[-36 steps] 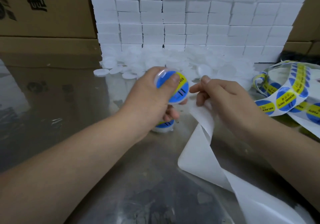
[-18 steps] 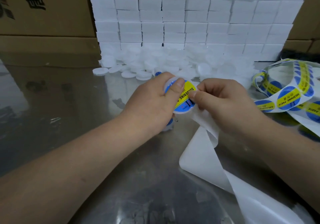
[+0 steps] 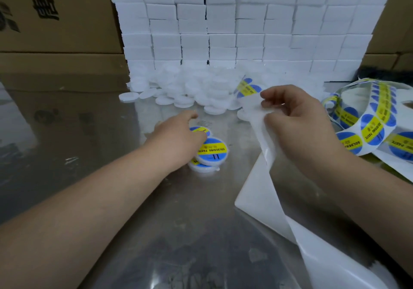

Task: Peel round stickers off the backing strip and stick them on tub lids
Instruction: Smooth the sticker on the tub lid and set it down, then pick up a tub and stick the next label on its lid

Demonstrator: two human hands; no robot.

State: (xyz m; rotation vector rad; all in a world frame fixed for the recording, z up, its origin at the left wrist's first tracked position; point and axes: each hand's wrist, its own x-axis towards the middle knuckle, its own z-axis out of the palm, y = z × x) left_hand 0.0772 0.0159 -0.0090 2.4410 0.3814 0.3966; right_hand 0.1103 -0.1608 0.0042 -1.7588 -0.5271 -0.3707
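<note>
My left hand (image 3: 178, 136) is down on the metal table, its fingers touching a small pile of white tub lids (image 3: 212, 151) that carry blue and yellow round stickers. My right hand (image 3: 297, 121) is raised and pinches the white backing strip (image 3: 259, 119). At the strip's top edge a blue and yellow sticker (image 3: 247, 88) stands partly peeled off. The bare strip hangs down from my right hand and trails toward the lower right. A loose coil of unpeeled stickers (image 3: 371, 125) lies at the right.
A heap of plain white lids (image 3: 196, 87) lies at the back of the shiny metal table (image 3: 190, 221). Behind it rises a wall of stacked white boxes (image 3: 245, 20). Cardboard cartons (image 3: 55, 14) stand at the left and the far right.
My left hand has lowered the stickered lid onto the pile on the table. My right hand has pulled away to the right and up with the strip, and a new sticker shows at its top.
</note>
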